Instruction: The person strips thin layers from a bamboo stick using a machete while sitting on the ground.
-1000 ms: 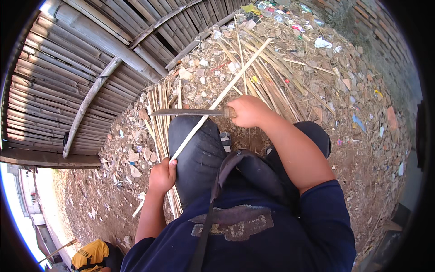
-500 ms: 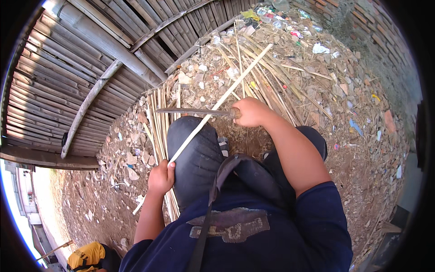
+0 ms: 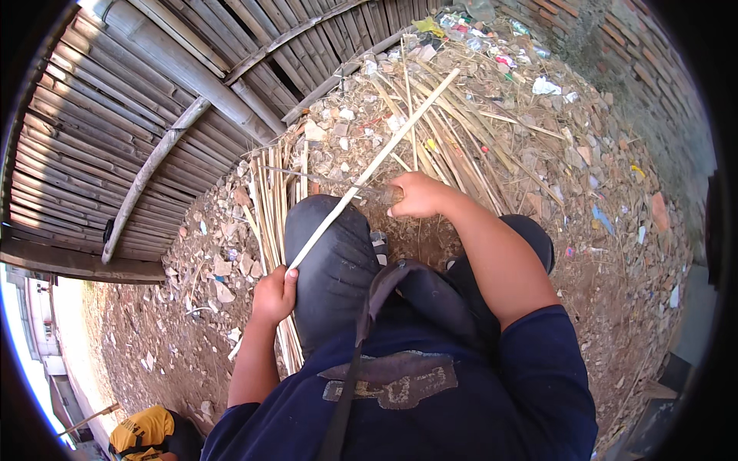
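Observation:
A long, pale bamboo strip [image 3: 400, 139] slants across my bent left knee, its far end reaching over the rubble. My left hand [image 3: 274, 296] is closed around its near end, thumb along the top. In my right hand [image 3: 421, 194] is the wooden handle of a machete [image 3: 307, 176], fingers wrapped round it. The blade points left and crosses the strip just beyond the knee, its flat side now mostly turned out of sight. Whether its edge touches the strip I cannot tell.
Split bamboo strips [image 3: 270, 211] lie beside my left leg, and more strips [image 3: 461, 154] are spread ahead. A bamboo wall [image 3: 165, 92] stands at the left, a brick wall [image 3: 615, 69] at the right. Stones and litter cover the ground. Someone in a yellow shirt [image 3: 144, 430] is at the lower left.
The machete has rolled in my right hand, so its blade looks thinner, and its tip has swung farther away. The bamboo strip and my left hand have barely shifted.

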Demonstrator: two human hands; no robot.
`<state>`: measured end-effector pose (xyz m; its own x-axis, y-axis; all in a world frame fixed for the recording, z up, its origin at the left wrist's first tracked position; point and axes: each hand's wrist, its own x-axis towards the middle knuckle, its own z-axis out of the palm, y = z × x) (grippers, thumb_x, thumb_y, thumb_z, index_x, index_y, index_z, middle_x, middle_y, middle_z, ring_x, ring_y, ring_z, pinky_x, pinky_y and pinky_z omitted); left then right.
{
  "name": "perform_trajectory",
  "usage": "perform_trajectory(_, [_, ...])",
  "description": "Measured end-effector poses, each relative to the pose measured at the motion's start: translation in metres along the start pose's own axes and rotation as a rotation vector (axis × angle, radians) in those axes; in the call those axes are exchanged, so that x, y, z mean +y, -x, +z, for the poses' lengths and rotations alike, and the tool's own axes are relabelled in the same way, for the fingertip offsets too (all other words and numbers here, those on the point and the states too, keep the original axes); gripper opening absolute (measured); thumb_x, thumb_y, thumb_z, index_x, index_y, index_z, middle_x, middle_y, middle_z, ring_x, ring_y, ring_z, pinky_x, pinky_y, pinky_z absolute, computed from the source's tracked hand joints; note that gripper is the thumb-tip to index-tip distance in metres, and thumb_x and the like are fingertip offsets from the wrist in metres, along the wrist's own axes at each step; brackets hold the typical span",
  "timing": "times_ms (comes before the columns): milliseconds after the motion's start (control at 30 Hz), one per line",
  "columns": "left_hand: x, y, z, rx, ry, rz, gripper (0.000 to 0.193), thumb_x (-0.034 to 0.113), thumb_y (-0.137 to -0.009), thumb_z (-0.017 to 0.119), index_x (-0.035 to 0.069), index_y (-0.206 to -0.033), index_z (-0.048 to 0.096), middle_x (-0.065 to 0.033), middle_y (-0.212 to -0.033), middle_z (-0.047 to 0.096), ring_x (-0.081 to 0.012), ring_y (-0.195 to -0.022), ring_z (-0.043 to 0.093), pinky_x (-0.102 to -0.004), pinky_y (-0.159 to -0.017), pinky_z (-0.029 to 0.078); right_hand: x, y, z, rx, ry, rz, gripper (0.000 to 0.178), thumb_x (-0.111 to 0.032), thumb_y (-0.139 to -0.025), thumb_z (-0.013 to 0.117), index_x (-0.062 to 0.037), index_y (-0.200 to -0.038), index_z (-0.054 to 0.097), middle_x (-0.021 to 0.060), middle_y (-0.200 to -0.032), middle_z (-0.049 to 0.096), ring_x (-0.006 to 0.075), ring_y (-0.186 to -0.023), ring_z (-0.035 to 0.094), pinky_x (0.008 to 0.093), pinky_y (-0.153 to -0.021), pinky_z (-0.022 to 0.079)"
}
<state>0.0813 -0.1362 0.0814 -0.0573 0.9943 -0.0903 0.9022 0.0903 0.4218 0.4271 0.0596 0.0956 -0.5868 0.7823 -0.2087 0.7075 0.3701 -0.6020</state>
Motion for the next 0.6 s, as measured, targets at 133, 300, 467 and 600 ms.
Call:
perform_trajectory(133, [0.01,-0.003,-0.012,-0.063,0.021,-0.064,0.05,0.044,-0.106,0.049,0.0,-0.085,0.06,-0.0293,-0.077,0.064,-0.052,-0.079,0.063,-0.0557,-0.071,0.049,-0.008,-0.006,-0.002,0.018,0.04,0.026,0.039,-0.022,-0.077,0.069,-0.0072,-0.113,0.072,0.0206,-0.103,0.073,0.0394,-0.101,0.069,0.0475,-0.088,0.056])
perform_trajectory(300, [0.017,0.011,-0.033,-0.156,0.083,-0.112,0.054,0.047,-0.106,0.05,-0.002,-0.088,0.062,-0.0282,-0.079,0.065,-0.0486,-0.079,0.064,-0.0522,-0.072,0.05,-0.037,0.009,-0.008,0.041,0.226,-0.034,0.037,-0.02,-0.077,0.068,-0.0084,-0.111,0.073,0.0218,-0.102,0.072,0.0391,-0.1,0.069,0.0482,-0.087,0.056])
perform_trajectory(467, [0.011,0.015,-0.042,-0.303,0.133,-0.157,0.059,0.049,-0.108,0.047,-0.005,-0.091,0.063,-0.0261,-0.079,0.066,-0.042,-0.077,0.065,-0.0491,-0.074,0.05,0.013,-0.008,-0.012,0.133,0.034,0.122,0.037,-0.02,-0.077,0.069,-0.0071,-0.111,0.073,0.022,-0.102,0.072,0.0393,-0.1,0.069,0.0474,-0.087,0.057])
perform_trajectory(600, [0.024,0.018,-0.043,-0.319,0.109,-0.164,0.06,0.05,-0.109,0.044,-0.005,-0.095,0.065,-0.0276,-0.083,0.067,-0.0418,-0.082,0.066,-0.048,-0.078,0.05,-0.014,0.003,-0.02,0.047,0.073,0.096,0.039,-0.022,-0.077,0.071,-0.0057,-0.112,0.073,0.0212,-0.109,0.072,0.039,-0.105,0.068,0.046,-0.091,0.056])
